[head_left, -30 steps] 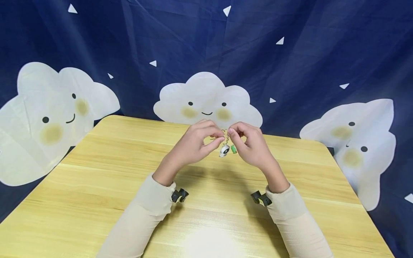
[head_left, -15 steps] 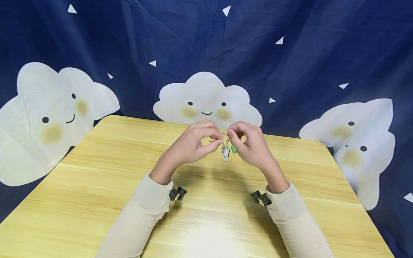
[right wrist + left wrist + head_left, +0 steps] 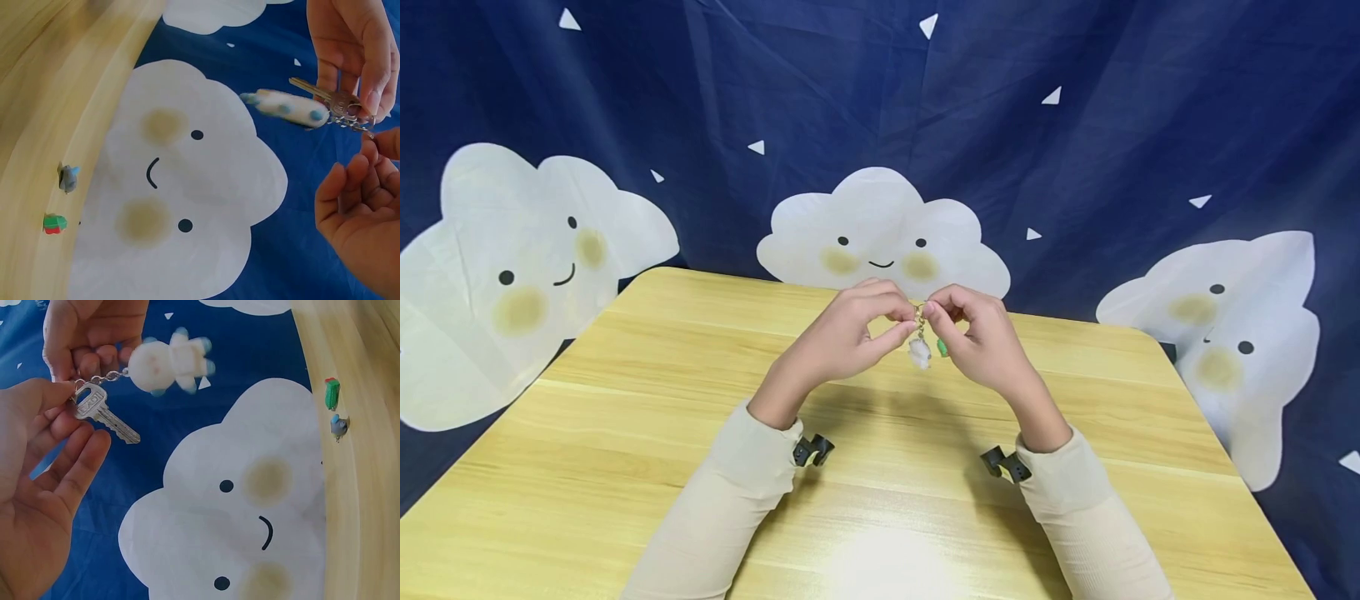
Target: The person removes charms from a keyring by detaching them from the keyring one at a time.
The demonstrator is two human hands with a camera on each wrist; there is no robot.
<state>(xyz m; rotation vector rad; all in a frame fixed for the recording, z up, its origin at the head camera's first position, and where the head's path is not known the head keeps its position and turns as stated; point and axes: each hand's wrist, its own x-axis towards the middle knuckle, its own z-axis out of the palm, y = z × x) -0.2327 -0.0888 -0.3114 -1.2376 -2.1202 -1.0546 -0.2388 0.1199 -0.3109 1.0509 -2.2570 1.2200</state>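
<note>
Both hands are raised above the table, fingertips close together. My left hand (image 3: pixel 861 333) pinches a silver key (image 3: pixel 103 415) by its head between thumb and fingers. My right hand (image 3: pixel 977 337) pinches the metal key ring (image 3: pixel 367 127) with thumb and forefinger, its other fingers loosely curled in the right wrist view. A small white doll charm (image 3: pixel 153 365) with blue tips dangles from a short chain (image 3: pixel 109 377) on that ring. The charm's back hangs blurred between the hands in the head view. Fingertips partly hide the ring.
On the wooden table (image 3: pixel 625 417), near its far edge, lie a small green-and-red figure (image 3: pixel 332 394) and a small grey figure (image 3: pixel 339 427) with a blue part. Behind the table hangs a dark blue curtain (image 3: pixel 850 83) printed with white clouds.
The dangling charm has swung and turned, from its dark-and-white side to its plain white side. My right fingertips have shifted slightly left, closer to the left ones.
</note>
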